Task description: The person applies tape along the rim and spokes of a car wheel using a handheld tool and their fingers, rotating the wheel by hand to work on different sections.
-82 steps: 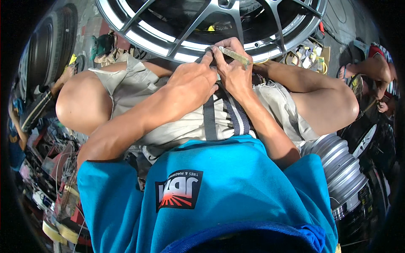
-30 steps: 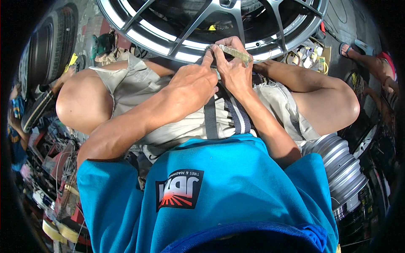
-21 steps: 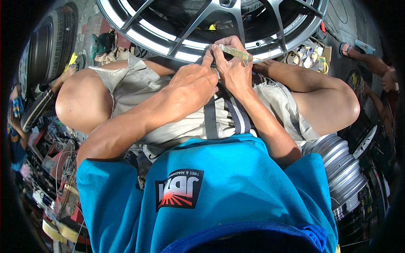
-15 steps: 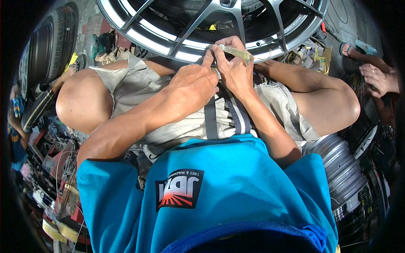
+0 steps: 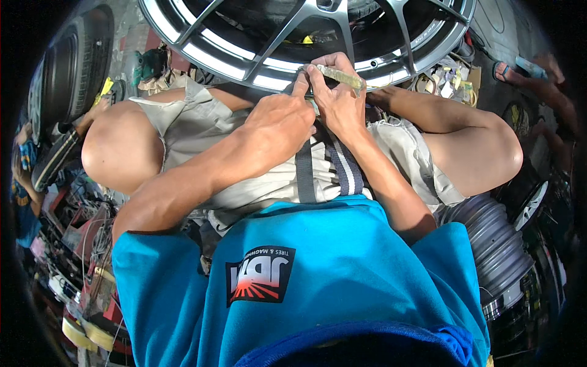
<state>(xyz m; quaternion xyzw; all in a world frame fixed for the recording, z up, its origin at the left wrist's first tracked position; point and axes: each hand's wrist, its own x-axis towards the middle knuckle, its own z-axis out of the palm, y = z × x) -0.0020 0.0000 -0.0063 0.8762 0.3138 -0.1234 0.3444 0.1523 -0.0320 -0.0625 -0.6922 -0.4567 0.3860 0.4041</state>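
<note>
Here the pale strip (image 5: 342, 77) sits pinched atop the right hand (image 5: 337, 104) fingers

Two hands (image 5: 278, 125), two wheels (image 5: 306, 30).

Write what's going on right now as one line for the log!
left hand: fingertip pressed at wheel rim | right hand: gripping pale strip against rim | person seated, knees apart | second rim at right

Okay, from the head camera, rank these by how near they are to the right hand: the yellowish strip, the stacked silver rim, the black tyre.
1. Yellowish strip: in the right hand itself.
2. Stacked silver rim: lower right, beside the knee.
3. Black tyre: far upper left.
</note>
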